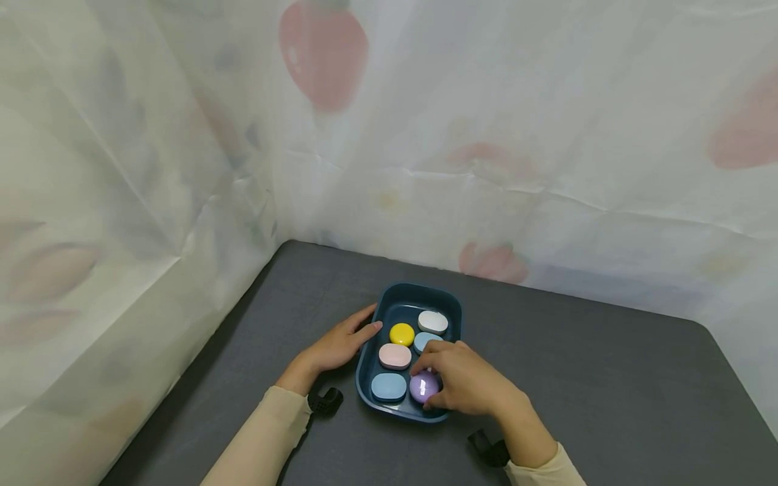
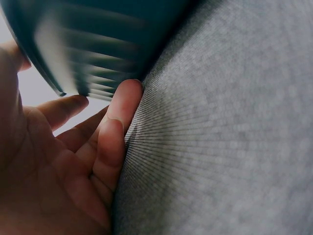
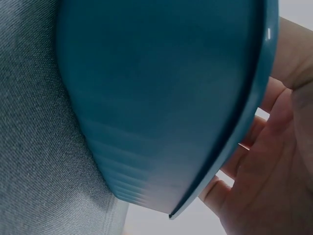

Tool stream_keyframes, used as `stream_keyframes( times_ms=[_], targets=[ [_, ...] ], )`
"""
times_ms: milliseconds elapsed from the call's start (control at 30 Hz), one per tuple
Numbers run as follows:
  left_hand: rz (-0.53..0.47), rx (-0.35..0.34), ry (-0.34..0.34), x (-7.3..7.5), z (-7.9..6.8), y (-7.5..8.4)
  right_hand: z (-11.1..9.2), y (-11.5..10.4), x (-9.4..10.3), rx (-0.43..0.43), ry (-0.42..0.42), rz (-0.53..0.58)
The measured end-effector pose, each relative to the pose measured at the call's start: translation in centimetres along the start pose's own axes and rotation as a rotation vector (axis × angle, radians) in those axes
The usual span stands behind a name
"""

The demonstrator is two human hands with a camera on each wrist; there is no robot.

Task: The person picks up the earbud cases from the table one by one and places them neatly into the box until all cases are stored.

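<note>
A dark blue tray (image 1: 369, 395) with rounded corners and a raised rim lies on the grey table. In the head view, my right hand (image 1: 480, 381) reaches over its right rim, thumb and fingers round a glossy purple round piece (image 1: 423, 386) at the near end. The right wrist view shows the tray's outer wall (image 3: 156, 98), with that hand's fingertips hidden behind the rim. My left hand (image 1: 340, 345) rests against the left side, thumb at the rim. Its extended fingers touch the ribbed outer wall (image 2: 107, 54) in the left wrist view.
Also in the tray are a light blue oval piece (image 1: 389, 387), a pink one (image 1: 395, 356), a yellow round one (image 1: 402, 335), a white oval one (image 1: 433, 321) and another light blue one (image 1: 425, 341). Patterned curtains (image 1: 486, 169) border the grey table (image 1: 608, 385) at back and left.
</note>
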State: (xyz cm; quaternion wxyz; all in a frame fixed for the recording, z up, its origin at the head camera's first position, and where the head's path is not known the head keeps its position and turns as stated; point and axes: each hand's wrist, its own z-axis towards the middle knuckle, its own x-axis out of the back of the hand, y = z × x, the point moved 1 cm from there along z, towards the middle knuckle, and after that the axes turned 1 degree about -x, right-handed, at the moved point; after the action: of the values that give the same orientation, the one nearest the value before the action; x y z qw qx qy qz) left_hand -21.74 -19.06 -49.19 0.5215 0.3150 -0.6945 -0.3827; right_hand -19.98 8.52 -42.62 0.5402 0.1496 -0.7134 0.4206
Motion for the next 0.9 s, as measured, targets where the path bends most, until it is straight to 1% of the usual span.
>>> stream_keyframes(
  times_ms=[600, 900],
  targets=[
    [0.006, 0.001, 0.007, -0.07, 0.05, -0.09, 0.09, 0.07, -0.22, 0.032, -0.012, 0.004],
    [-0.008, -0.005, 0.004, -0.05, -0.05, 0.03, 0.17, -0.06, -0.4, 0.037, -0.036, 0.021]
  ],
)
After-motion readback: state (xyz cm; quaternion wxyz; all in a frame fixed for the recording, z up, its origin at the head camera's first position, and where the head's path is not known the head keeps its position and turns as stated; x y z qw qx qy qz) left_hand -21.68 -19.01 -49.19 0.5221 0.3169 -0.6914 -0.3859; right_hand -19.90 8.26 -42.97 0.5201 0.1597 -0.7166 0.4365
